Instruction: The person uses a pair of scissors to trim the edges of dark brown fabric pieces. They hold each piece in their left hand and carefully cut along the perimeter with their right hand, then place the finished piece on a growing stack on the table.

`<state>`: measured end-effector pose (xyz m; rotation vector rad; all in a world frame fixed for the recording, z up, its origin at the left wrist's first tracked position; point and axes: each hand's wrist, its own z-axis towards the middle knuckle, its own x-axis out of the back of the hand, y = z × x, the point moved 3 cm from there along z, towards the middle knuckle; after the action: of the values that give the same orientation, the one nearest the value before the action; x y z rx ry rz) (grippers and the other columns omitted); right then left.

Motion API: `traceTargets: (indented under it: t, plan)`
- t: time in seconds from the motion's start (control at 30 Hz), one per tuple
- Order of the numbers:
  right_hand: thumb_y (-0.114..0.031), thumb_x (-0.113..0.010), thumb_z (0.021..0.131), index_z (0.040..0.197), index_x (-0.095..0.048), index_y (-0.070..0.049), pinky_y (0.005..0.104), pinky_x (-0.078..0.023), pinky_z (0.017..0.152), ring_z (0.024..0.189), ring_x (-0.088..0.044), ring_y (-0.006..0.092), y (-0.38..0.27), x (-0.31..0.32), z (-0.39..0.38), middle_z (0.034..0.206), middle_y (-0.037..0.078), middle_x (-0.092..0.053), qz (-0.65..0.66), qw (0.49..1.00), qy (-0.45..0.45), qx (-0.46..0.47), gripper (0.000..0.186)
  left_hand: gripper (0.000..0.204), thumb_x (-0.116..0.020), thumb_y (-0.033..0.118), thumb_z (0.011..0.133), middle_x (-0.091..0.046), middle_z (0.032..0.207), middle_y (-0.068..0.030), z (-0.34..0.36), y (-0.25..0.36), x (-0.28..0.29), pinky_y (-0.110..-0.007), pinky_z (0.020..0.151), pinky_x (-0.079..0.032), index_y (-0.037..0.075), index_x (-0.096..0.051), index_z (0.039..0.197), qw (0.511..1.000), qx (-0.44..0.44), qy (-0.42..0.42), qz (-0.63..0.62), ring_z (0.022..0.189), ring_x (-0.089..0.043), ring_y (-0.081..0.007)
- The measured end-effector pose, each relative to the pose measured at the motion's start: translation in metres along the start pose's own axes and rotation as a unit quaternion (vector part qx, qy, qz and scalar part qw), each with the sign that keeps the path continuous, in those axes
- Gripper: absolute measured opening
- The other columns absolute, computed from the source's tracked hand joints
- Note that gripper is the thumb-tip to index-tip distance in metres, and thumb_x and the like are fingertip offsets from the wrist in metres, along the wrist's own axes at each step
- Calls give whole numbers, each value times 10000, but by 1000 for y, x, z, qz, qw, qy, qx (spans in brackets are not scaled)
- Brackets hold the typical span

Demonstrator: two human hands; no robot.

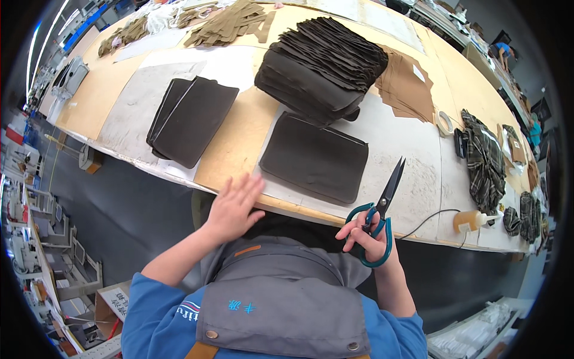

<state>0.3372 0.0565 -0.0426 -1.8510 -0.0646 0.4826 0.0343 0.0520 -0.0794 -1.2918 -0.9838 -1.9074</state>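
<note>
My right hand (pixel 369 240) is closed around a pair of scissors (pixel 382 210) with teal handles, its dark blades pointing up and away over the table's near edge. Fingers spread, my left hand (pixel 235 206) rests at the table edge and holds nothing. Just beyond it lies a dark brown fabric panel (pixel 314 158) with rounded corners, flat on a pale sheet. A small pile of similar dark panels (pixel 197 122) lies to the left. Behind the middle panel rises a tall, fanned stack of dark fabric pieces (pixel 323 66).
Brown paper patterns (pixel 406 87) lie right of the tall stack, near a tape roll (pixel 444 123). Plaid fabric (pixel 483 161) and a bottle of amber liquid (pixel 469 221) are on the right. Olive fabric strips (pixel 230 27) lie at the back. A cable (pixel 426 220) crosses the near edge.
</note>
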Motion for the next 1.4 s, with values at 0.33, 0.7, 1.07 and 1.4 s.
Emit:
traceTargets:
  t: [0.33,0.7,1.07,1.4]
  plan:
    - [-86,-709,826,835,-509,-69,203,-424,539,652,-575,53,-10,-3,-10,666,-14,-555,-137,990,-24,-40,201,428,-696,248,813,-617,1223,4,56,25,16,-402,1030,-399,162,-590,1219,989,-143,37,2,1186,-550,-214]
    - [-221,-807,662,867,-560,-69,369,-477,614,697,-608,269,-34,-1,-2,801,66,-634,-583,743,154,290,354,283,-607,144,800,-689,1018,14,86,20,16,-360,918,-495,141,-643,1081,977,-200,74,28,922,-664,-119]
    - [-52,-770,735,806,-550,-49,257,-477,674,715,-612,121,-6,13,6,804,50,-673,-254,936,160,186,231,427,-456,362,949,-598,1198,-127,40,-18,42,-356,959,-467,34,-519,1214,819,190,171,-514,984,-645,-213]
    - [56,-689,754,873,-582,-45,196,-446,664,709,-548,31,27,-6,-23,859,15,-691,-143,985,6,98,189,780,-218,608,966,-533,1298,-221,1,-13,31,-396,1024,-428,-24,-365,1398,420,325,-105,-841,1176,-561,-302]
